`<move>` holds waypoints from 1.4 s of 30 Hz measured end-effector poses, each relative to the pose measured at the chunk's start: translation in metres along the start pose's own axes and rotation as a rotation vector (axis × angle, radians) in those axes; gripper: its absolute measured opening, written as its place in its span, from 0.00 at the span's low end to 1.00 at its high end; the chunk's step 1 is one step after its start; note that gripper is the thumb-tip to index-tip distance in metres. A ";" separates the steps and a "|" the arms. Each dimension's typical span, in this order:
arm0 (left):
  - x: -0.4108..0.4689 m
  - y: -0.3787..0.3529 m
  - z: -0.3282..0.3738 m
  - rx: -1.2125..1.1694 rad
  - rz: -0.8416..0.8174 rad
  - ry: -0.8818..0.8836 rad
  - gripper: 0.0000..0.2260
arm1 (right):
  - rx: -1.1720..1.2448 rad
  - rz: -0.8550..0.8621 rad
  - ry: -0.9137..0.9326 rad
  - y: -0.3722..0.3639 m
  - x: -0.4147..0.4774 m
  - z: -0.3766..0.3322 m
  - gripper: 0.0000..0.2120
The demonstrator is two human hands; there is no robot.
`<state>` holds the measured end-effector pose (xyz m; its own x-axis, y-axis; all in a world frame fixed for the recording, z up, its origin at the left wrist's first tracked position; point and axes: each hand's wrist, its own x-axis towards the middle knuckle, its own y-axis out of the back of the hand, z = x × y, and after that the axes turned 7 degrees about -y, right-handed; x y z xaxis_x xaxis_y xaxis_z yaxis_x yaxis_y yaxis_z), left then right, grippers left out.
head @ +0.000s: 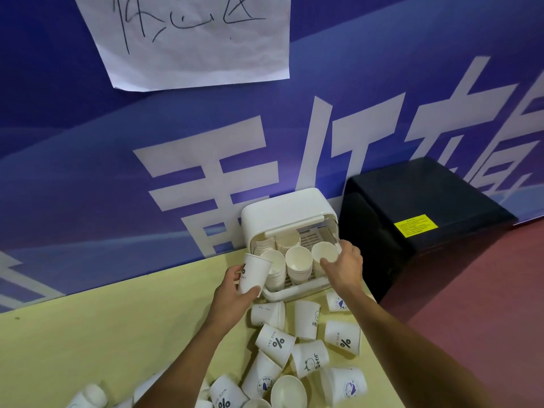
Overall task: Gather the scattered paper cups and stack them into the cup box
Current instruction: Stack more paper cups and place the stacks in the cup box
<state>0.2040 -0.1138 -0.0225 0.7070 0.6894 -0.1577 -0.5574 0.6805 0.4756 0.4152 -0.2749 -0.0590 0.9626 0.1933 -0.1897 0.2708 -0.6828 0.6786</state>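
- Close to the person, lots of loose paper cups (275, 344) lie on the yellow table (88, 334). Most are tipped on their sides, some touching each other.
- One cup near the bottom edge shows its open mouth (288, 391).
- A bit farther, the left hand (232, 293) holds one white cup (253, 273) with a "%" mark. The fingers are wrapped around its side. The cup is tilted and sits just beside the left front of the cup box.
- The right hand (344, 265) reaches into the cup box. Its fingers pinch the rim of the top cup on the right stack (323, 253).
- The white cup box (282, 213) stands on the table against the wall, its front open. Inside are stacks of cups (298, 265), mouths up.
- Right of the box is a black box (412, 207) with a yellow sticker (415, 225).
- Farthest is a blue wall (73, 157) with big white letters, and a sheet of paper (197, 39) stuck on it.
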 end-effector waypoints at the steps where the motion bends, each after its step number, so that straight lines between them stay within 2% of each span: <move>1: -0.001 0.001 -0.001 -0.003 -0.007 0.001 0.28 | 0.012 0.014 0.016 0.001 -0.005 -0.002 0.30; 4: -0.003 0.004 0.000 -0.027 -0.046 -0.002 0.28 | 0.141 -0.029 0.143 -0.001 -0.022 -0.012 0.21; 7: -0.005 0.003 0.003 -0.045 -0.097 -0.018 0.27 | 0.309 -0.244 0.161 -0.004 -0.045 -0.030 0.15; 10: -0.005 0.000 0.007 -0.063 -0.116 -0.043 0.26 | 0.383 -0.431 0.185 -0.011 -0.060 -0.043 0.18; 15: -0.006 -0.001 0.011 -0.113 -0.120 -0.075 0.27 | 0.379 -0.515 0.143 -0.023 -0.063 -0.050 0.32; 17: -0.006 -0.003 0.009 -0.121 -0.136 -0.086 0.27 | 0.397 -0.542 0.132 -0.026 -0.062 -0.046 0.34; 20: -0.007 -0.007 0.003 -0.132 -0.179 -0.070 0.28 | 0.421 -0.492 0.135 -0.019 -0.061 -0.039 0.31; 25: -0.009 -0.018 -0.012 -0.122 -0.161 -0.014 0.24 | 0.477 -0.177 0.117 0.019 -0.042 -0.020 0.32; 27: -0.008 -0.022 -0.016 -0.099 -0.157 -0.003 0.21 | 0.505 -0.099 0.089 0.031 -0.037 -0.016 0.28; 29: -0.007 -0.024 -0.018 -0.084 -0.162 0.001 0.19 | 0.497 -0.020 0.056 0.036 -0.029 -0.012 0.31; 31: -0.004 -0.024 -0.021 -0.077 -0.166 0.009 0.19 | 0.468 -0.005 0.047 0.035 -0.021 -0.007 0.35; 35: -0.003 -0.021 -0.027 -0.023 -0.171 0.025 0.17 | 0.376 -0.053 0.092 0.024 -0.011 -0.001 0.30; 42: -0.009 -0.008 -0.047 0.048 -0.154 0.054 0.15 | 0.307 -0.091 0.093 0.013 0.003 -0.006 0.34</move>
<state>0.1812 -0.1135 -0.0657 0.7570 0.5915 -0.2776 -0.4223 0.7671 0.4828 0.4218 -0.2793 -0.0465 0.9341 0.3169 -0.1647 0.3570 -0.8374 0.4138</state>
